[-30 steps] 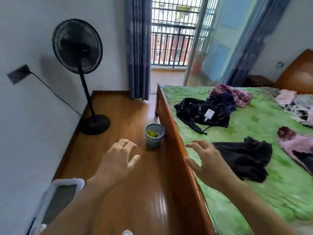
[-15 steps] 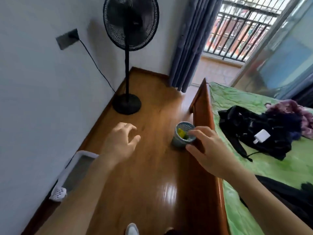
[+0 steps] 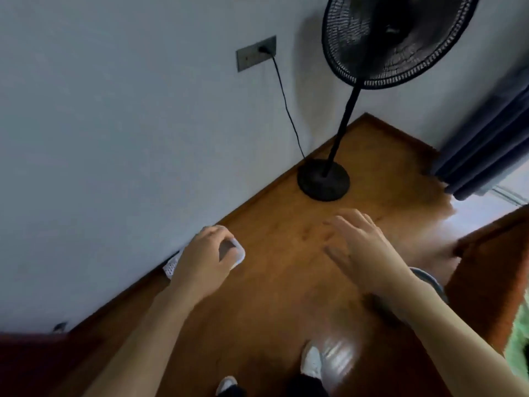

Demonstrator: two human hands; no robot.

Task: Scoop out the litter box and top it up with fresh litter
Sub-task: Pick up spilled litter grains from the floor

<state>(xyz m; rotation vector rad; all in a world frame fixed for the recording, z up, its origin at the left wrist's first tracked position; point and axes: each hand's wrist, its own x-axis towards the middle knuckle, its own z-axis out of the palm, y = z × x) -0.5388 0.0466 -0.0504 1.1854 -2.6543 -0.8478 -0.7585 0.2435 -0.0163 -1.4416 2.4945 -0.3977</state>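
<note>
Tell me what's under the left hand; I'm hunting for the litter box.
A white rounded box corner and a perforated white piece by the wall show past the left hand. The hand covers the rest.

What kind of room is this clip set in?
Most likely a bedroom in a home. A black pedestal fan stands on the polished wood floor by a plain wall, dark curtains hang at the right, and a wooden bed frame with green bedding shows at the right edge.
</note>
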